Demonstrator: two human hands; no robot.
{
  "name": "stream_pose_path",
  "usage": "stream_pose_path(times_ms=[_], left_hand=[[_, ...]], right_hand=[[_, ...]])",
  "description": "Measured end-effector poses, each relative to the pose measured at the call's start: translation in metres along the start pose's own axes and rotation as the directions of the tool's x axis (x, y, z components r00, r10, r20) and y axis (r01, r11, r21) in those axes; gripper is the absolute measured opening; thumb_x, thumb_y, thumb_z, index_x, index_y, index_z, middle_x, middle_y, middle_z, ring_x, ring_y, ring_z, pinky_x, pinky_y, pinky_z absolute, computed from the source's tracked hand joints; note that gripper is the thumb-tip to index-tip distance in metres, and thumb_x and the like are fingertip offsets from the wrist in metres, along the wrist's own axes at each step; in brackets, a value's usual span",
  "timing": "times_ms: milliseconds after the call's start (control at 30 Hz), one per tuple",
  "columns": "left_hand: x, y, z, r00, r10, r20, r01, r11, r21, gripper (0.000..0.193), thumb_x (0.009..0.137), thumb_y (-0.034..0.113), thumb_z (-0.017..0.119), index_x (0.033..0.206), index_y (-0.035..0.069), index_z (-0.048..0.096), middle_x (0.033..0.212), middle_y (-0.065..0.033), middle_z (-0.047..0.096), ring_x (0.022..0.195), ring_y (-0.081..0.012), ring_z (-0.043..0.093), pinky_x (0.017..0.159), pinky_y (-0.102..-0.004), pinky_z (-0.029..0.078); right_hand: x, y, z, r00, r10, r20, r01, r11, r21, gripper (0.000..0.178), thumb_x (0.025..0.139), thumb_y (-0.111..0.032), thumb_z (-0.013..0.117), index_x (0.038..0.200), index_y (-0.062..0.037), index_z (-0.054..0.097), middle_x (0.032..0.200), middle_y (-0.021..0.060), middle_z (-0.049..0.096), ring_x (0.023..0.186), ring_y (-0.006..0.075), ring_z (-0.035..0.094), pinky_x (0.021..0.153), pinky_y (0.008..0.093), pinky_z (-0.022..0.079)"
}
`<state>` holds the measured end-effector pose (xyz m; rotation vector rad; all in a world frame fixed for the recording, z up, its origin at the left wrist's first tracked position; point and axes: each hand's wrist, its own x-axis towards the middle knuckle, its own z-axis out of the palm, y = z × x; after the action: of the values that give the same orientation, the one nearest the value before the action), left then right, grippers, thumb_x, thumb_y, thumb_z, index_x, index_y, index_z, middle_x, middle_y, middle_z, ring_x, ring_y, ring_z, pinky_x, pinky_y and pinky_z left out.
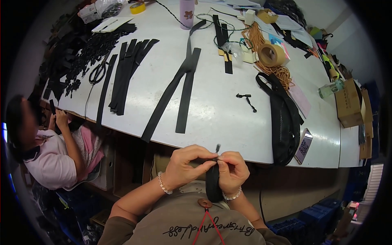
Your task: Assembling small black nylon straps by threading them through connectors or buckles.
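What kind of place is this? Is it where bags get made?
Probably a small sewing or bag-making workshop. Black straps lie cut in rows on a big white table, with scissors and tape rolls close by. Both hands pinch a black strip.

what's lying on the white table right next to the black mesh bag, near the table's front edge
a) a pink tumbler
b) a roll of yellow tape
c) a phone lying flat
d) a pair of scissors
c: a phone lies flat beside the black mesh bag by the front edge of the white table; the scissors, yellow tape roll and pink tumbler sit much farther back.
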<state>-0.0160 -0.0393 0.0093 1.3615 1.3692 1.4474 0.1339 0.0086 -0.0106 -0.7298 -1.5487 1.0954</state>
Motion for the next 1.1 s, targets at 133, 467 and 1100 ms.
stream_pose_path(times_ms=[133, 467, 1100], left_hand=[[-0.003, -0.007, 0.002, 0.998, -0.061, 0.008, 0.061, 0.997, -0.047, 0.020, 0.076, -0.001, 0.069, 0.096, 0.002, 0.068, 0.087, -0.0097, 0.067, 0.080, -0.0162, 0.065, 0.070, -0.0250, 0.051], [-0.003, -0.023, 0.003, 0.992, -0.122, 0.015, 0.122, 0.982, -0.142, 0.019, 0.078, -0.002, 0.067, 0.097, 0.001, 0.068, 0.090, -0.0094, 0.066, 0.082, -0.0156, 0.064, 0.072, -0.0251, 0.051], [0.025, -0.017, 0.005, 0.998, 0.031, -0.050, -0.033, 0.998, -0.056, 0.021, 0.079, -0.001, 0.065, 0.101, 0.002, 0.066, 0.091, -0.0100, 0.066, 0.084, -0.0179, 0.063, 0.073, -0.0269, 0.050]], right_hand=[[-0.002, 0.003, -0.001, 0.999, -0.023, 0.033, 0.027, 0.993, -0.116, 0.011, 0.077, 0.006, 0.066, 0.086, 0.0016, 0.061, 0.083, 0.0120, 0.063, 0.072, 0.0194, 0.061, 0.066, 0.0260, 0.049], [-0.006, 0.017, -0.002, 0.999, -0.007, 0.047, 0.013, 0.992, -0.124, 0.014, 0.075, 0.008, 0.065, 0.087, 0.0015, 0.062, 0.085, 0.0127, 0.064, 0.076, 0.0210, 0.063, 0.069, 0.0270, 0.050], [0.033, 0.004, -0.005, 0.966, 0.104, 0.238, -0.058, 0.980, -0.193, 0.006, 0.086, -0.001, 0.055, 0.088, 0.0034, 0.058, 0.076, 0.0128, 0.059, 0.063, 0.0203, 0.057, 0.058, 0.0272, 0.045]])
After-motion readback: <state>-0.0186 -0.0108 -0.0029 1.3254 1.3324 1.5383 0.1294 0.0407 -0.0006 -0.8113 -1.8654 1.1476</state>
